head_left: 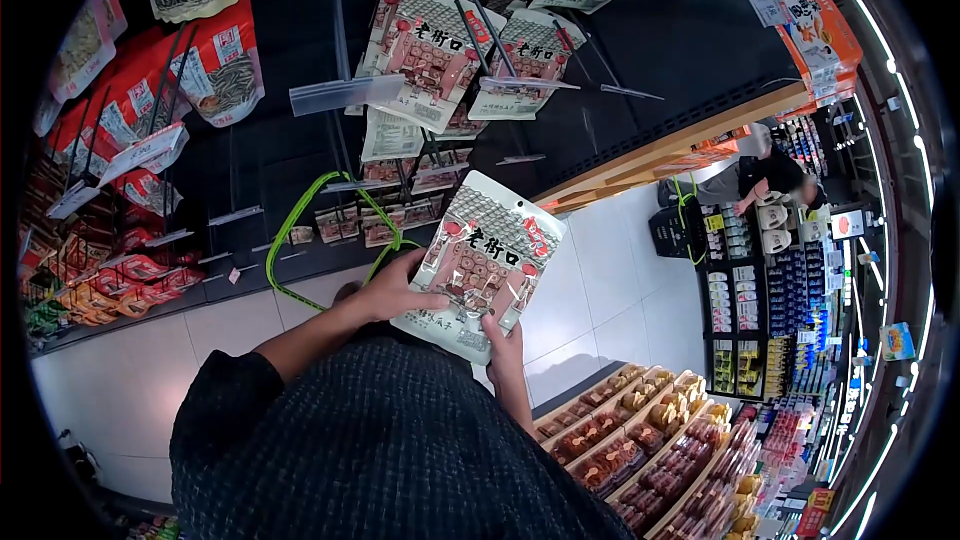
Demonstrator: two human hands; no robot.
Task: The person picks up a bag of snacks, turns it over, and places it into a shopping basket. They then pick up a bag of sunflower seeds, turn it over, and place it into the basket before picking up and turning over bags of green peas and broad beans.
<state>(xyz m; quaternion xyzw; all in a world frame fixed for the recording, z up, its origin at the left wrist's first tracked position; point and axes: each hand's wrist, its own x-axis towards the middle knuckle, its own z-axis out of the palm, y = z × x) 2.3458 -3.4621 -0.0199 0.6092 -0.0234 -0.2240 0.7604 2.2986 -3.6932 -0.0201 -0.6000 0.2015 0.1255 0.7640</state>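
Note:
A pale green and pink snack bag (485, 265) with dark printed characters is held tilted in front of my body. My left hand (398, 288) grips its left edge, thumb across the front. My right hand (503, 342) holds the bag's lower right edge, with the thumb on the front. Matching bags (432, 55) hang on metal hooks just above, beside a clear label holder (345, 94). A bright green looped handle (285, 240) shows left of the held bag, near my left hand.
Red snack bags (222, 65) hang at the left. A wooden shelf edge (670, 140) runs toward the upper right. Trays of packaged food (620, 440) stand at the lower right. Farther off, a person in dark clothes (770, 175) is near a black basket (677, 232).

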